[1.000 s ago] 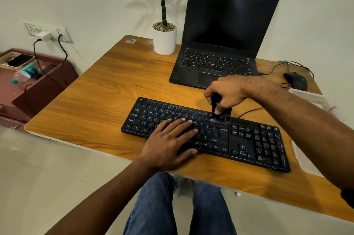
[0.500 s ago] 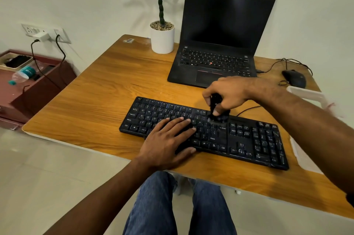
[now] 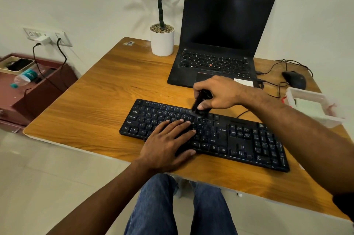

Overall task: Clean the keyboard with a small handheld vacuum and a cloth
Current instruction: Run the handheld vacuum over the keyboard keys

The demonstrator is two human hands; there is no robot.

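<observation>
A black full-size keyboard (image 3: 249,139) lies slantwise on the wooden desk (image 3: 107,96), near its front edge. My left hand (image 3: 166,144) rests flat on the keyboard's lower middle keys, fingers straight. My right hand (image 3: 218,93) grips a small black handheld vacuum (image 3: 200,103), tilted, with its nozzle on the upper key rows just past my left fingertips. No cloth shows anywhere in view.
An open black laptop (image 3: 220,43) stands behind the keyboard, a white potted plant (image 3: 162,41) to its left. At the right sit a black mouse (image 3: 294,79) with cables and a clear plastic tray (image 3: 314,106). A maroon side cabinet (image 3: 28,89) stands left of the desk.
My right hand has slid the vacuum leftward along the upper key rows and tilted it. My left hand has stayed flat on the keyboard.
</observation>
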